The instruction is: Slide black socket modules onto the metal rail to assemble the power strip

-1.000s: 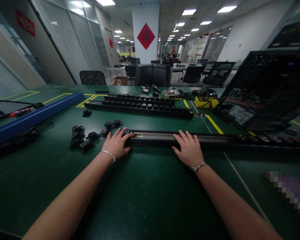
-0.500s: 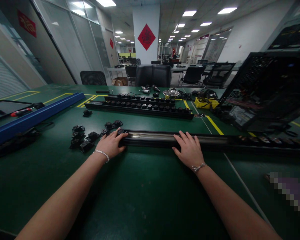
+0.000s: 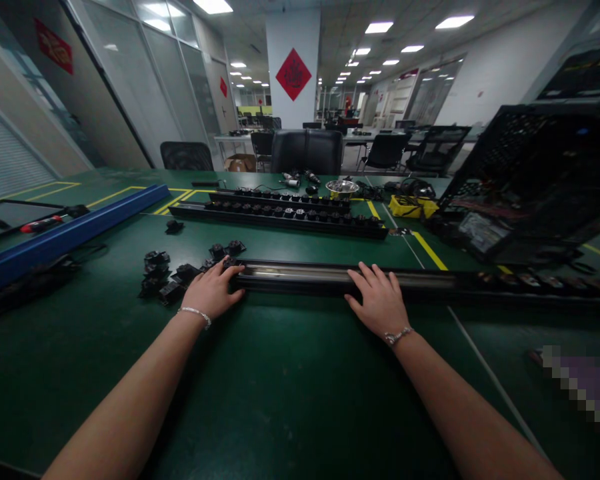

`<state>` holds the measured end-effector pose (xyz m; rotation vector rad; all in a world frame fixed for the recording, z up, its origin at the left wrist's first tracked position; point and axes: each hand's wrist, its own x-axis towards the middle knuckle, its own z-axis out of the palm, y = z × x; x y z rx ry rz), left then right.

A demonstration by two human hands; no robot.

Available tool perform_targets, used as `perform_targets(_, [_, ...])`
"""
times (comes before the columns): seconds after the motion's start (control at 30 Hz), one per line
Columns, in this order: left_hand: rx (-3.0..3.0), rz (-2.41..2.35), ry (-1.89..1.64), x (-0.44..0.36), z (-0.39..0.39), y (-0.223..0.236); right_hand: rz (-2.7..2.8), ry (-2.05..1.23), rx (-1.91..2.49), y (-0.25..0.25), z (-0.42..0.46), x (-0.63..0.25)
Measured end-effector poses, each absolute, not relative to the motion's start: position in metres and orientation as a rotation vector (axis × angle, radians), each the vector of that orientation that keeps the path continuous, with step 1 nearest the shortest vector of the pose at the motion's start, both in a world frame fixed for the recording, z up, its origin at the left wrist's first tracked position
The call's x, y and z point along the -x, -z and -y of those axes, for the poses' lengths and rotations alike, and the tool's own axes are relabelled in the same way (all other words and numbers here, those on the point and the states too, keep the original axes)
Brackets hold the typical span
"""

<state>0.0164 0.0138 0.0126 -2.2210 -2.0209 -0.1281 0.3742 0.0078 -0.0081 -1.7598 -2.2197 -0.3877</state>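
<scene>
A long black rail (image 3: pixel 300 277) with a shiny inner channel lies across the table in front of me. My left hand (image 3: pixel 213 290) is at its left end, fingers over the far side and thumb along the near side. The fingertips also touch a small black part, mostly hidden. Farther right, my right hand (image 3: pixel 377 297) straddles the rail, its fingers apart on top and thumb at the near edge. Small round modules (image 3: pixel 530 280) sit in the rail's right portion. Loose black modules (image 3: pixel 173 287) are piled just left of my left hand.
Behind the rail lie two similar black rails (image 3: pixel 280 217) fitted with modules. A blue bar (image 3: pixel 80 230) and a red-handled screwdriver (image 3: pixel 43 224) are at left. A metal bowl (image 3: pixel 342 188), a yellow bin (image 3: pixel 413 207) and an open black computer case (image 3: pixel 520 187) stand toward the back right.
My left hand has slid a little to the left along the rail, uncovering more of the channel. My right hand has stayed in place.
</scene>
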Motion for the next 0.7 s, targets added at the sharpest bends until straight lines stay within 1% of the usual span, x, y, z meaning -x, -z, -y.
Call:
perform_targets(0.2, [2.151,2.009,0.212,-0.002,-0.015,-0.002,2.218,0.401,1.757,0.010,-0.008,-0.375])
perform_targets(0.53, [2.037,2.254,0.092,0.034,-0.024,0.016,2.210,0.434,1.737,0.011,-0.008,-0.375])
perform_targets(0.63, [1.987,2.319,0.135,0.035,-0.029,0.019,2.209,0.436,1.733,0.012,-0.008,-0.376])
perform_targets(0.7, [1.961,2.291,0.247,0.033,-0.030,0.017,2.206,0.437,1.734,0.011,-0.008,-0.376])
